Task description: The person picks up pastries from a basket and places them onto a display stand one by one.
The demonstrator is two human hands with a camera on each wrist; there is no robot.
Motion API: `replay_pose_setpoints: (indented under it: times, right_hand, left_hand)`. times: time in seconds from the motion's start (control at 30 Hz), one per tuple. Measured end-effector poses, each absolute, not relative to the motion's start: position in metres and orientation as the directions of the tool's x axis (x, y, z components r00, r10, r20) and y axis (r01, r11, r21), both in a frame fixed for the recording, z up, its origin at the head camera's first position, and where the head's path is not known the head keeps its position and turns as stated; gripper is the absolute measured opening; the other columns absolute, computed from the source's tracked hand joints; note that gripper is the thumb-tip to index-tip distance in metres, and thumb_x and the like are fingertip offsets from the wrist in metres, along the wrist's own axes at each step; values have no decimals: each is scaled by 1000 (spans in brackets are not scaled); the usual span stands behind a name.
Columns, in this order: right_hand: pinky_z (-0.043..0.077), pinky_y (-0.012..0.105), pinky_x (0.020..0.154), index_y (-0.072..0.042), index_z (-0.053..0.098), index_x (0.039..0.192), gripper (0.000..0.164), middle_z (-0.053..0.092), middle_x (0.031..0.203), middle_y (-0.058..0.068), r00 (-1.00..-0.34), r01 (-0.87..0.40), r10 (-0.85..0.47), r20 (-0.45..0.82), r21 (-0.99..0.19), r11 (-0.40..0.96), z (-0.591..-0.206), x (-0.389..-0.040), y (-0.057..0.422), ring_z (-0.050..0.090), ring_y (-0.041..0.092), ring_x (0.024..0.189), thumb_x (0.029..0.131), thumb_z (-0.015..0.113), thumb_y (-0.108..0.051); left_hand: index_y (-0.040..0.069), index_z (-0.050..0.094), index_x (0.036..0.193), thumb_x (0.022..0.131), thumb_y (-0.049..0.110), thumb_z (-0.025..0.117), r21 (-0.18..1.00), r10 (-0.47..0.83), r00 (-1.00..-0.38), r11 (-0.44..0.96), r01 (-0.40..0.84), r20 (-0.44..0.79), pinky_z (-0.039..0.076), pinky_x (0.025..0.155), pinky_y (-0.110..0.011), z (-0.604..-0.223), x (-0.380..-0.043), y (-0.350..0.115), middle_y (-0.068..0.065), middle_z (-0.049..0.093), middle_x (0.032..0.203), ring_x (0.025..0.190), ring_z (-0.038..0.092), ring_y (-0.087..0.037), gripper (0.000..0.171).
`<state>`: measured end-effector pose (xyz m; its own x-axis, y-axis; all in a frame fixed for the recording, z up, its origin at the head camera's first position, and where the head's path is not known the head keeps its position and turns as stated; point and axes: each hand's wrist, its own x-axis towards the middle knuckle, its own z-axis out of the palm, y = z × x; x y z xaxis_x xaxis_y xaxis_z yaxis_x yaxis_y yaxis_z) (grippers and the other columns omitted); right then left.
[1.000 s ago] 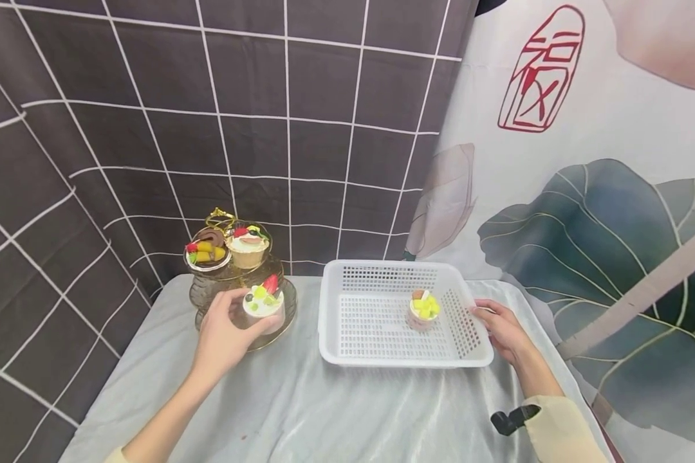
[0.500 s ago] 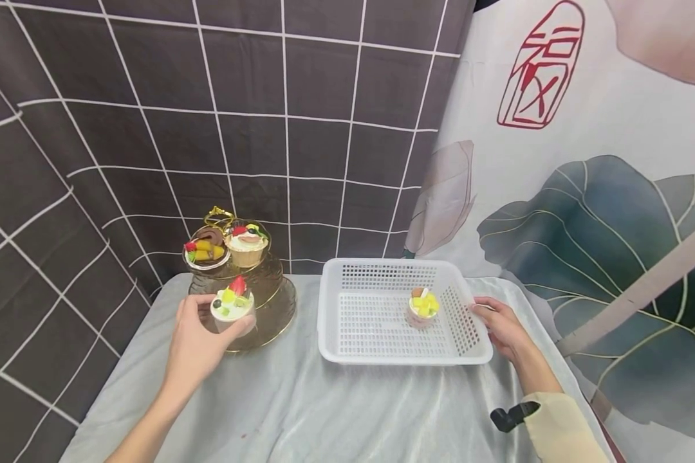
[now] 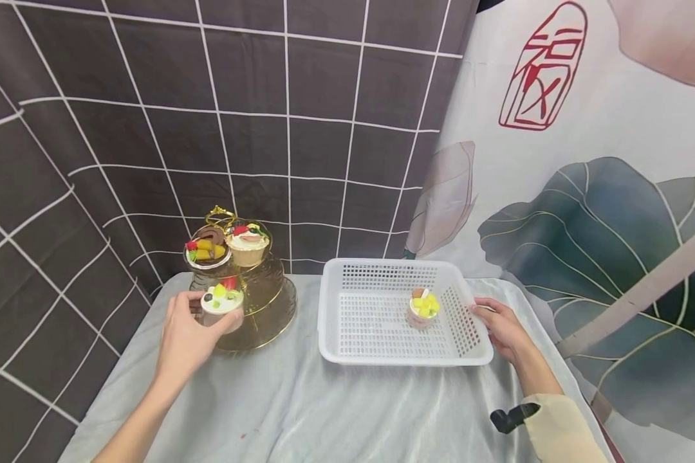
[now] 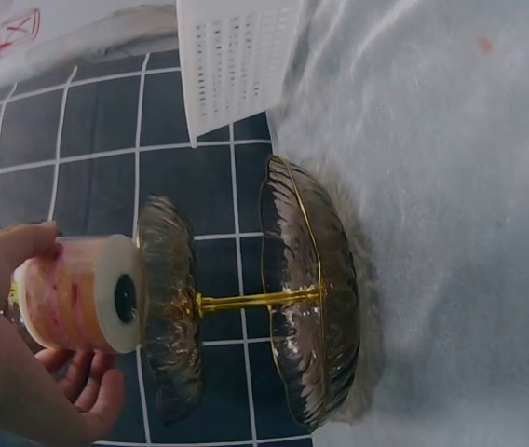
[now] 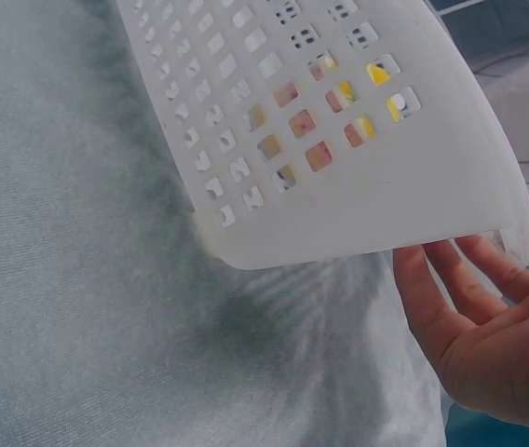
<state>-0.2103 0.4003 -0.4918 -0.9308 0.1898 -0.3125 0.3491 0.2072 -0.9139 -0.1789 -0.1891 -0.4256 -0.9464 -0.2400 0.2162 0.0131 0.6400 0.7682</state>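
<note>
In the head view my left hand (image 3: 186, 334) holds a dessert cup (image 3: 222, 303) topped with white cream and fruit, thumb on one side and fingers on the other. The cup is in front of the left part of a smoky, gold-trimmed tiered stand (image 3: 269, 318). The left wrist view shows the cup's pink and orange side (image 4: 64, 293) and pale base, close to the stand's middle plate (image 4: 171, 317). My right hand (image 3: 504, 326) grips the right rim of a white perforated basket (image 3: 405, 362); in the right wrist view its fingers (image 5: 423, 293) lie outside the wall.
A dessert cup with yellow fruit cubes (image 3: 423, 308) stands inside the basket, towards its right. On the stand's top tier sit a fruit-and-chocolate tart (image 3: 207, 251) and a cream cupcake (image 3: 248, 246). A pale cloth (image 3: 301, 411) covers the table; a dark grid curtain (image 3: 318, 148) hangs behind.
My left hand has carried the dessert cup leftwards, from over the right part of the stand to its left part. The right hand and the basket stay in place.
</note>
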Motion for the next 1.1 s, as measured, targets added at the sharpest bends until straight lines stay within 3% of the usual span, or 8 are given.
replay_pose_setpoints:
  times: [0.27, 0.6, 0.87, 1.1]
  right_hand:
    - [60, 32, 82, -3, 39, 157, 58, 61, 141, 19, -930, 352, 182, -318, -914, 201, -492, -210, 399, 71, 15, 105, 110, 57, -32]
    - [60, 31, 81, -2, 38, 157, 60, 58, 145, 22, -931, 348, 190, -312, -916, 201, -492, -209, 400, 70, 13, 103, 110, 58, -34]
    - [60, 31, 82, -4, 40, 156, 59, 66, 133, 10, -925, 361, 200, -324, -912, 195, -492, -208, 398, 70, 13, 103, 110, 58, -35]
    - [60, 32, 83, -4, 39, 157, 59, 59, 143, 19, -924, 363, 204, -324, -910, 200, -490, -209, 398, 70, 17, 108, 110, 57, -36]
  left_hand:
    - [-7, 48, 135, 87, 43, 86, 776, -277, -938, 631, -14, 208, 43, 90, -48, -429, -195, -193, -23, 48, 131, 118, 52, -38, 78]
    - [-8, 46, 140, 89, 44, 83, 757, -309, -927, 652, -44, 213, 45, 97, -59, -437, -216, -196, -25, 48, 133, 119, 54, -43, 82]
    - [-8, 50, 135, 87, 36, 84, 745, -343, -898, 666, -25, 276, 45, 95, -61, -450, -227, -198, -24, 50, 127, 115, 54, -43, 73]
    - [-8, 47, 141, 86, 37, 85, 709, -319, -895, 705, -4, 312, 43, 101, -66, -452, -228, -198, -28, 50, 131, 122, 52, -47, 81]
